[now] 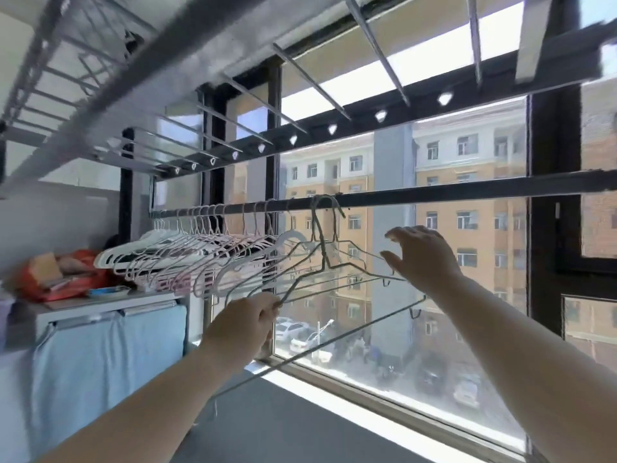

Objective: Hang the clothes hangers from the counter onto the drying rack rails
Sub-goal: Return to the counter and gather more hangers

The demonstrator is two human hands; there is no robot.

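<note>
Head view: left hand fingers clenched on lower corner of wire hangers; right hand released, fingers spread beside their shoulders. Hooks over rail above fingers. Best: steady swing, keep hooks seated, slide leftward toward pink hangers beyond.

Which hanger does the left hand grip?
A grey wire hanger at the row's right end, pinched at its lower corner; the pink plastic ones hang untouched.

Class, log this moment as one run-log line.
step: hanging wire hangers | left hand: grips their lower corner | right hand: open, at other end | rail: hooks over it, pink hangers alongside
</note>
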